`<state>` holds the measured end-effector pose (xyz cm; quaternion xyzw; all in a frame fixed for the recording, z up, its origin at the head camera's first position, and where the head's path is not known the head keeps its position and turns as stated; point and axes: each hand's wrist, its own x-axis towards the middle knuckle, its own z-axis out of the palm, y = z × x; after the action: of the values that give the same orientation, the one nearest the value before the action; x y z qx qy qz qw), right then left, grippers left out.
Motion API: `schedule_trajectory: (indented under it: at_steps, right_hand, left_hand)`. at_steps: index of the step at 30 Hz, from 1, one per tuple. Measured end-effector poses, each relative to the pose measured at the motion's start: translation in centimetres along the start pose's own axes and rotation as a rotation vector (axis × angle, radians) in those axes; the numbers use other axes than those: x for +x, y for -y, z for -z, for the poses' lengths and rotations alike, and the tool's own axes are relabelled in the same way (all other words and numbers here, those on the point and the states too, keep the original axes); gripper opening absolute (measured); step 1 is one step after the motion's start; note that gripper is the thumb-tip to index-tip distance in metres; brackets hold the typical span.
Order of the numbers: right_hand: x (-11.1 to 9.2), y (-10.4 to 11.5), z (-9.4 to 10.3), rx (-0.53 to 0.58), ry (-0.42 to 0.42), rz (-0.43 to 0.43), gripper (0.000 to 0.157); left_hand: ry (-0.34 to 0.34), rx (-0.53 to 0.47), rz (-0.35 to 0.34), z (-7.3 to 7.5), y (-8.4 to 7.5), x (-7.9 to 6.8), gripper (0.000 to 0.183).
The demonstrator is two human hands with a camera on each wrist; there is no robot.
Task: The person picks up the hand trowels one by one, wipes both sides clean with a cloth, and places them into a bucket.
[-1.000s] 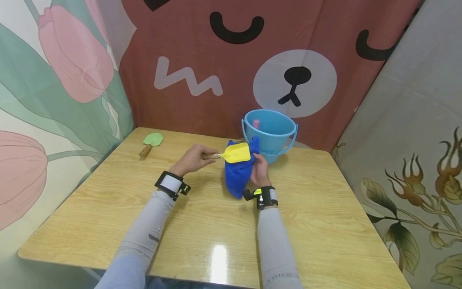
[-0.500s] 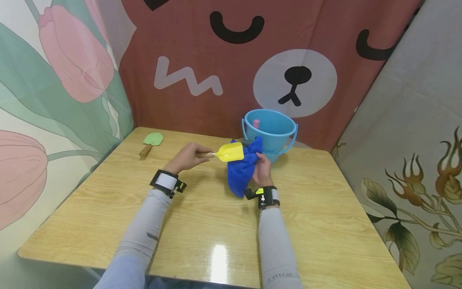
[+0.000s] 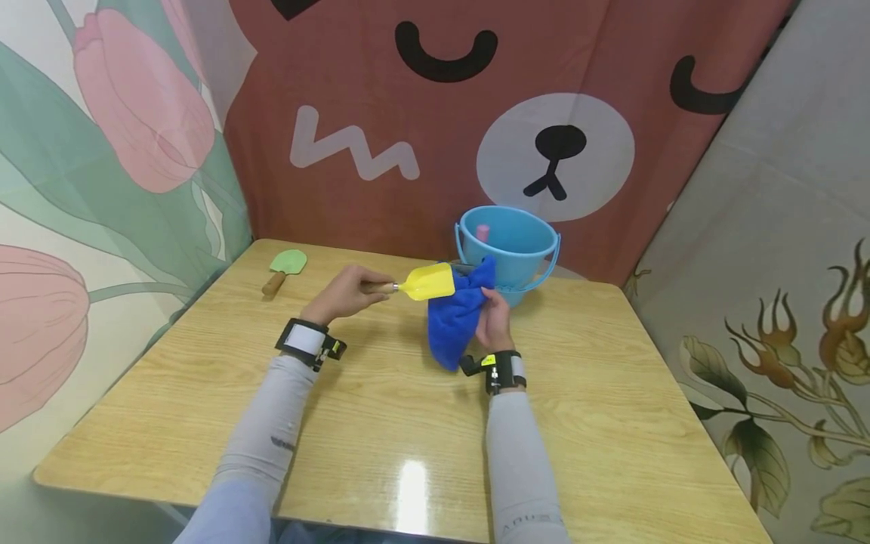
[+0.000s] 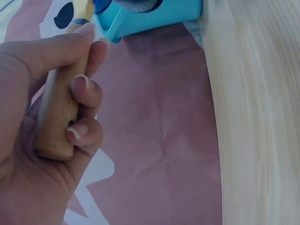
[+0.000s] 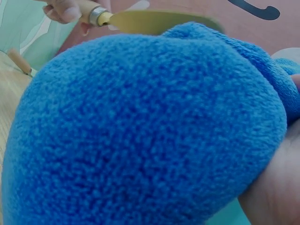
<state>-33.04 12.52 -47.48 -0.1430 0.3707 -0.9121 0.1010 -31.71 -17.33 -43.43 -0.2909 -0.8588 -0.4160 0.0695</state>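
My left hand (image 3: 342, 293) grips the wooden handle (image 4: 61, 110) of a small yellow shovel (image 3: 428, 282), fingers curled round it and the thumb along its neck. The blade points right, its tip overlapping a blue plush cloth (image 3: 451, 325) in the head view. That cloth hangs in my right hand (image 3: 498, 317), pinched between thumb and fingers, its lower end drooping above the table. In the right wrist view the cloth (image 5: 145, 131) fills most of the picture, with the yellow blade (image 5: 164, 22) just behind its upper edge. A grey bristly end (image 4: 138, 3) shows beside the bucket in the left wrist view.
Behind the cloth stands a light blue bucket (image 3: 526, 263) with its handle down and a pink stick-like end (image 3: 482, 233) inside. A green shovel (image 3: 288, 262) with a wooden handle lies at the table's back left. A bear-print curtain (image 3: 353, 204) backs the wooden table (image 3: 381, 423).
My left hand has drawn the yellow shovel leftward and slightly up, off the middle of the cloth. My right hand and the cloth have shifted slightly right.
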Motion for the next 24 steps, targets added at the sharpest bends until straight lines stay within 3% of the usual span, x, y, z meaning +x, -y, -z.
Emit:
schedule_trajectory:
  at_steps: [5,11,15,19,24]
  right_hand:
    - [0.3,-0.4,-0.1,-0.002,0.000,-0.024,0.025]
    - [0.6,-1.3,-0.5,-0.080,-0.034,-0.040,0.039]
    - [0.8,-1.7,-0.8,-0.106,-0.037,-0.027,0.037]
    - [0.7,-1.9,-0.9,-0.111,-0.011,-0.046,0.036]
    - [0.5,-1.6,-0.8,-0.112,0.001,-0.045,0.038]
  left_hand:
    - [-0.009,-0.082,-0.056,-0.8,-0.7,0.2,0.035]
    - [-0.043,-0.088,-0.100,-2.1,-1.1,0.7,0.035]
    - [-0.048,-0.092,-0.118,-2.8,-1.2,1.0,0.034]
    - [-0.039,-0.062,-0.144,-3.4,-1.1,1.3,0.034]
    - [-0.037,0.044,-0.146,-3.7,-1.0,1.5,0.035]
